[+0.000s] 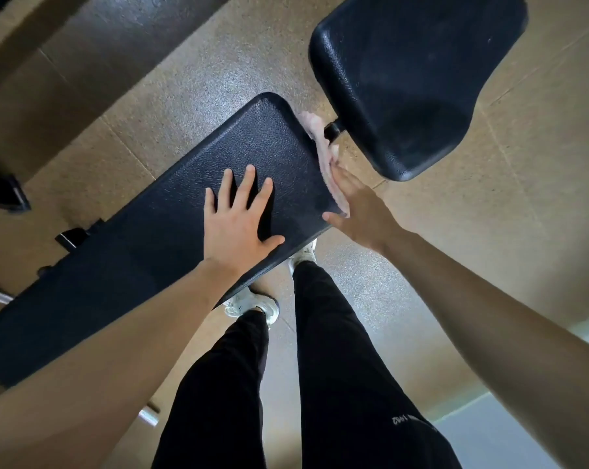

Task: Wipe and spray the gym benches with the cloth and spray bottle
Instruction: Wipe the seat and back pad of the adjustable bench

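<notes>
A long black padded bench pad point(144, 238) runs from the lower left toward the centre. My left hand point(240, 218) lies flat on it with fingers spread. A pale pink cloth point(321, 143) hangs along the pad's far end edge. My right hand point(357, 206) presses that cloth against the end edge with straight fingers, thumb on the pad's top. A second black pad, the seat point(418, 82), stands just beyond, joined by a black bar point(332, 130). No spray bottle is in view.
Speckled tan rubber floor tiles point(489, 265) surround the bench. Metal frame parts point(71, 236) stick out at the bench's left side. My legs in black trousers and white shoes point(252, 304) stand at the bench's near side. A dark strip of floor point(117, 32) lies at the upper left.
</notes>
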Demonstrator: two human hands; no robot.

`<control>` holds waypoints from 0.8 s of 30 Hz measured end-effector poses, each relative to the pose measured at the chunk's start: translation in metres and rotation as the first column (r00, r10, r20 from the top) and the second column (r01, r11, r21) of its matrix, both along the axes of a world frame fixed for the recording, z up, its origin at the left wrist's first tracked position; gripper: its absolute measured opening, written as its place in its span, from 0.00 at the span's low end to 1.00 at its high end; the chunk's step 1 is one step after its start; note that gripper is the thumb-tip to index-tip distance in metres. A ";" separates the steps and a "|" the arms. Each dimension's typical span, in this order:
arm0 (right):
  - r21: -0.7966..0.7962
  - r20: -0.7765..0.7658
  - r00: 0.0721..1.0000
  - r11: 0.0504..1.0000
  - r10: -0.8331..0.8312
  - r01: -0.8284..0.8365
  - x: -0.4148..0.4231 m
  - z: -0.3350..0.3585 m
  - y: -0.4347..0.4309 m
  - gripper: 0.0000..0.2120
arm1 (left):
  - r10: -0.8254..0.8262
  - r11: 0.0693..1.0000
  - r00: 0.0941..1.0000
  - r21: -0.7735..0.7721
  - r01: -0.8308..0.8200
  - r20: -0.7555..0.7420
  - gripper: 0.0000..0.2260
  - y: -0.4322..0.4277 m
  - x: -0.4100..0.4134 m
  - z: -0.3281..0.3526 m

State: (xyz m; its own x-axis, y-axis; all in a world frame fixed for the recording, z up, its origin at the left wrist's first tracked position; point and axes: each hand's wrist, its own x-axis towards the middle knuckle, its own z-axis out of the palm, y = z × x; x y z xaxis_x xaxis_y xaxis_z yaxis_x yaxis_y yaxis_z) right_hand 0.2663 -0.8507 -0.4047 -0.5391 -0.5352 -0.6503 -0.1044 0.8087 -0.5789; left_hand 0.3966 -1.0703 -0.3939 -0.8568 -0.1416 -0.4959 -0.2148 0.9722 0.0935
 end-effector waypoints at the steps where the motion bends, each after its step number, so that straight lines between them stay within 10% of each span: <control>1: 0.009 0.010 0.999 0.999 -0.042 0.042 0.006 0.001 0.005 0.43 | -0.003 1.000 1.000 0.006 0.003 0.002 0.46 0.000 0.000 0.000; 15: -0.008 0.186 0.624 0.634 -0.759 0.773 0.121 0.005 -0.022 0.46 | -0.062 0.995 0.994 0.072 0.069 -0.095 0.39 -0.005 0.020 -0.005; 24: 0.075 0.305 0.246 0.281 -0.920 0.957 0.170 0.011 -0.065 0.20 | 0.002 0.993 0.993 0.114 0.012 -0.121 0.31 -0.045 0.157 0.009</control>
